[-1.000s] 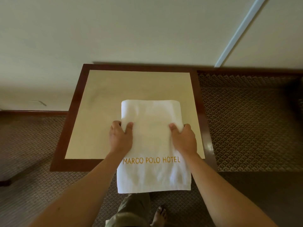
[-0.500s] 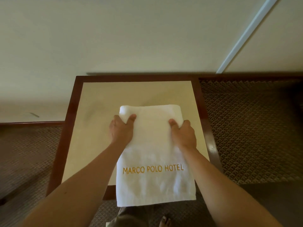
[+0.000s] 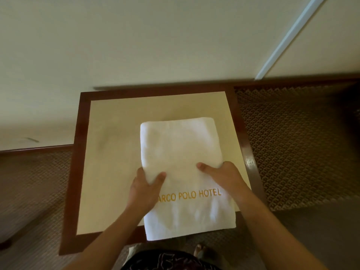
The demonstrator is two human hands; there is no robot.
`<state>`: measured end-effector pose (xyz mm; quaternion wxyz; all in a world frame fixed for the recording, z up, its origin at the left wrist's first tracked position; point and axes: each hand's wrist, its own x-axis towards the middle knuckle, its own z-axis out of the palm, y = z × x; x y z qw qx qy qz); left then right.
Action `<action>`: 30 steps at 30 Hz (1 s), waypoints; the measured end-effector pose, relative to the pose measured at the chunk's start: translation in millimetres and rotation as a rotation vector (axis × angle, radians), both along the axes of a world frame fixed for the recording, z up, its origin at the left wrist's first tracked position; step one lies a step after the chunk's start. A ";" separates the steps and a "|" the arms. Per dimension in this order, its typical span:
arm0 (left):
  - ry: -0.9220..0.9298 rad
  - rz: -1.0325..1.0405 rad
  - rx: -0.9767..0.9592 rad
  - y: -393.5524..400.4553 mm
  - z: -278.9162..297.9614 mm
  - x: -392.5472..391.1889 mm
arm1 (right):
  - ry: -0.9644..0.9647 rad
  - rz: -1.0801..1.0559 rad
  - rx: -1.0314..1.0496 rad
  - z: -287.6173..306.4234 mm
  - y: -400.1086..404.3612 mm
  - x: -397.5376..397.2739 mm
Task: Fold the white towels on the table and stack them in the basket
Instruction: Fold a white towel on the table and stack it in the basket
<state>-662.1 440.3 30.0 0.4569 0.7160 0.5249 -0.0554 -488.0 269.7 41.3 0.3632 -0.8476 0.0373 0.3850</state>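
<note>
1. Your left hand (image 3: pixel 145 189) grips the towel (image 3: pixel 181 152) at its left edge: the thumb lies on top and the fingers are tucked under the cloth, so you cannot see them.
2. Your right hand (image 3: pixel 227 177) holds the right edge the same way, thumb stretched across the top; its fingers are hidden behind the edge.
3. The towel is folded into a long white rectangle and lies on the table (image 3: pixel 116 172), right of its middle.
4. Its near end hangs past the table's front edge, so that part is off the top.
5. Gold lettering on the towel reads "ARCO POLO HOTEL"; your left hand covers the start of the first word.
6. How many layers the fold has cannot be told from above.
7. The table has a pale top and a dark wood border; its far edge stands against the wall (image 3: pixel 155 45).
8. Patterned carpet (image 3: pixel 292 143) lies on both sides of the table, blurred at the right.
9. Below the towel, dark patterned clothing (image 3: pixel 165 262) is cut off by the frame's bottom edge, and part of a bare foot (image 3: pixel 199 251) shows beside it.
10. No basket is in view.
</note>
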 end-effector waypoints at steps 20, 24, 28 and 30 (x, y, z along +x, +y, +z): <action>-0.176 -0.283 -0.055 -26.5 29.2 96.6 | -0.033 -0.353 0.385 20.2 -77.7 0.1; -0.243 -0.378 -0.052 -85.7 46.5 134.9 | -0.103 -0.433 0.415 38.4 -148.9 11.5; -0.325 -0.466 -0.072 -155.9 60.2 167.4 | -0.154 -0.542 0.449 47.3 -220.8 20.5; -0.355 -0.515 -0.075 -189.8 64.0 181.6 | -0.169 -0.594 0.440 49.2 -256.0 22.3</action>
